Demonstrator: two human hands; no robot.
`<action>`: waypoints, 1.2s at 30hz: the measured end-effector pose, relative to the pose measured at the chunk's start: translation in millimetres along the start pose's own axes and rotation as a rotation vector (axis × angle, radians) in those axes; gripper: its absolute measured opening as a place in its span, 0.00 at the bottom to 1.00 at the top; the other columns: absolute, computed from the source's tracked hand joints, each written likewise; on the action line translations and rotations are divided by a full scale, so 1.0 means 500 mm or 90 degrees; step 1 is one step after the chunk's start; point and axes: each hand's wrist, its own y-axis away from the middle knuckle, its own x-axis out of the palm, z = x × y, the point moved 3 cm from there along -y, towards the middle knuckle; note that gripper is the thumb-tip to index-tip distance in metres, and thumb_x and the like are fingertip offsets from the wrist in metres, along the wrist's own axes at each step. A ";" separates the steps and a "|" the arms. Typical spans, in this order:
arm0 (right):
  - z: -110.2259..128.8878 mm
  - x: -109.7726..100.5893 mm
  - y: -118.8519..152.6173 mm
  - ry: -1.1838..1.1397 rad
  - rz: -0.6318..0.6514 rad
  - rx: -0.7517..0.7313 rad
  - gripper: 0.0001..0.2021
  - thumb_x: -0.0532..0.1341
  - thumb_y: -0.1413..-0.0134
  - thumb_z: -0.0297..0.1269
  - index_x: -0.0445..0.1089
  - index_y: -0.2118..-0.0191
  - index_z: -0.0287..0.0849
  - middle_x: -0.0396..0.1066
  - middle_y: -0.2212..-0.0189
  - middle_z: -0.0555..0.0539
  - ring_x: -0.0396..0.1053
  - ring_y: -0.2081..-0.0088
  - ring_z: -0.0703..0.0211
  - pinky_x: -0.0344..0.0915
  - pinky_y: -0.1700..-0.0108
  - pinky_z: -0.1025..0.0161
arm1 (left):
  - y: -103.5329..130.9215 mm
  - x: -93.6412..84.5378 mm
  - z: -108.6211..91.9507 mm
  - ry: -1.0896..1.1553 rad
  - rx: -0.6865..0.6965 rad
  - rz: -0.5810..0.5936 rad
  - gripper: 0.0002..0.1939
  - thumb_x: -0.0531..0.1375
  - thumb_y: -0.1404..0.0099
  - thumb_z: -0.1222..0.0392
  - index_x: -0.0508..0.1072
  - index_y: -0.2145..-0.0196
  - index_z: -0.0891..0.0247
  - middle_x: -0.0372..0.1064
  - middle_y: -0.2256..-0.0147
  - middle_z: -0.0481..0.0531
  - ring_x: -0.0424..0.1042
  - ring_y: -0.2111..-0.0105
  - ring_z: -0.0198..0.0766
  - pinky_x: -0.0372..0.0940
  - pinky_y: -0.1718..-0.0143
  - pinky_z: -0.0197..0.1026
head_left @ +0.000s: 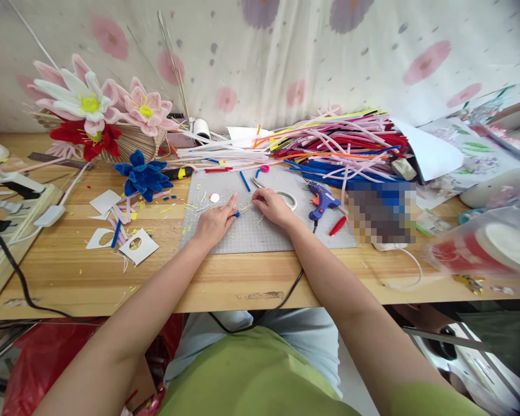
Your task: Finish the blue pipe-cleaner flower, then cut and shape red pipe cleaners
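On the grey cutting mat, my left hand has its index finger stretched forward, while its thumb is near a small blue piece. My right hand is closed, its fingertips pinched together to the right of my left one; what they hold is too small to make out. A thin pale strand shows between the two hands. Just beyond my right hand are metal scissors or pliers, partly covered, and a roll of tape. A white disc lies beyond my left hand.
A blue glue gun and a red piece lie at right. Behind them is a pile of coloured pipe cleaners. Fuzzy flowers, a blue flower and cut white cards are at left. A black cable crosses the front edge.
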 end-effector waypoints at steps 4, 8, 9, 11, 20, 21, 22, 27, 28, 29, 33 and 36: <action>0.001 -0.002 0.003 -0.006 -0.018 0.005 0.04 0.55 0.46 0.30 0.67 0.67 0.41 0.70 0.68 0.45 0.65 0.63 0.56 0.59 0.59 0.60 | -0.009 0.004 0.000 -0.032 -0.013 0.004 0.30 0.56 0.36 0.62 0.54 0.38 0.59 0.76 0.59 0.51 0.74 0.58 0.39 0.68 0.57 0.42; 0.005 0.001 0.006 0.031 -0.036 -0.005 0.04 0.56 0.46 0.30 0.68 0.67 0.41 0.70 0.69 0.45 0.65 0.63 0.55 0.60 0.58 0.59 | -0.023 0.004 0.002 -0.064 -0.037 0.018 0.28 0.56 0.35 0.61 0.55 0.38 0.60 0.76 0.58 0.51 0.74 0.58 0.39 0.68 0.58 0.42; 0.007 0.002 0.007 0.048 -0.039 -0.013 0.04 0.56 0.46 0.30 0.68 0.67 0.41 0.69 0.69 0.45 0.64 0.62 0.55 0.60 0.57 0.58 | -0.026 0.003 0.003 -0.069 -0.043 0.019 0.28 0.55 0.35 0.61 0.56 0.38 0.60 0.76 0.57 0.51 0.74 0.58 0.40 0.68 0.58 0.42; 0.009 0.004 0.010 0.086 -0.034 -0.035 0.03 0.58 0.47 0.31 0.69 0.67 0.41 0.69 0.68 0.44 0.64 0.60 0.53 0.59 0.55 0.57 | -0.030 0.003 0.004 -0.067 -0.046 0.020 0.28 0.55 0.35 0.61 0.55 0.38 0.61 0.76 0.57 0.51 0.74 0.58 0.40 0.68 0.58 0.42; 0.013 0.013 0.010 0.173 0.035 -0.048 0.03 0.59 0.46 0.32 0.70 0.69 0.40 0.69 0.63 0.41 0.63 0.56 0.51 0.57 0.52 0.54 | -0.015 0.005 0.005 0.011 -0.013 0.011 0.34 0.54 0.35 0.63 0.46 0.35 0.63 0.73 0.52 0.52 0.67 0.47 0.38 0.59 0.43 0.46; 0.012 0.011 0.010 0.165 0.031 -0.040 0.03 0.58 0.46 0.31 0.69 0.68 0.40 0.70 0.64 0.41 0.63 0.57 0.51 0.58 0.52 0.54 | -0.013 0.005 0.004 0.019 -0.012 0.014 0.35 0.54 0.36 0.64 0.44 0.35 0.63 0.72 0.51 0.52 0.65 0.45 0.39 0.58 0.42 0.47; 0.011 0.008 0.010 0.150 0.023 -0.028 0.03 0.57 0.46 0.31 0.68 0.68 0.40 0.70 0.64 0.41 0.64 0.57 0.52 0.58 0.53 0.55 | -0.011 0.005 0.004 0.027 -0.010 0.016 0.36 0.54 0.37 0.65 0.43 0.35 0.63 0.72 0.51 0.52 0.62 0.43 0.40 0.56 0.41 0.48; -0.012 -0.014 0.010 -0.031 -0.089 0.093 0.01 0.56 0.47 0.31 0.64 0.68 0.43 0.70 0.69 0.47 0.66 0.65 0.57 0.61 0.60 0.59 | -0.009 0.005 0.003 0.057 -0.003 0.021 0.38 0.54 0.38 0.66 0.40 0.34 0.64 0.70 0.49 0.55 0.53 0.38 0.42 0.52 0.38 0.53; -0.018 -0.018 0.010 -0.078 -0.126 0.122 0.02 0.56 0.48 0.32 0.63 0.67 0.43 0.70 0.70 0.49 0.66 0.66 0.58 0.61 0.61 0.60 | -0.008 0.006 0.004 0.062 -0.003 0.021 0.38 0.54 0.38 0.67 0.39 0.34 0.64 0.69 0.48 0.55 0.53 0.38 0.42 0.52 0.38 0.54; -0.024 -0.021 0.009 -0.122 -0.163 0.147 0.03 0.57 0.49 0.32 0.63 0.66 0.43 0.70 0.70 0.50 0.66 0.68 0.59 0.61 0.62 0.61 | -0.008 0.006 0.004 0.066 -0.002 0.021 0.39 0.54 0.38 0.67 0.39 0.34 0.64 0.69 0.47 0.56 0.54 0.38 0.42 0.52 0.39 0.54; -0.032 -0.017 0.006 -0.253 -0.250 0.192 0.07 0.57 0.52 0.33 0.61 0.64 0.43 0.69 0.72 0.51 0.66 0.70 0.62 0.62 0.64 0.63 | -0.007 0.005 0.005 0.083 -0.003 0.021 0.41 0.54 0.39 0.67 0.36 0.34 0.63 0.69 0.48 0.56 0.54 0.38 0.42 0.52 0.39 0.54; -0.015 0.000 0.003 -0.287 -0.224 0.171 0.08 0.58 0.52 0.34 0.61 0.64 0.44 0.70 0.72 0.52 0.67 0.70 0.62 0.62 0.64 0.63 | -0.007 0.003 0.005 0.098 -0.008 0.026 0.43 0.55 0.39 0.67 0.34 0.34 0.63 0.71 0.50 0.55 0.54 0.38 0.40 0.54 0.39 0.53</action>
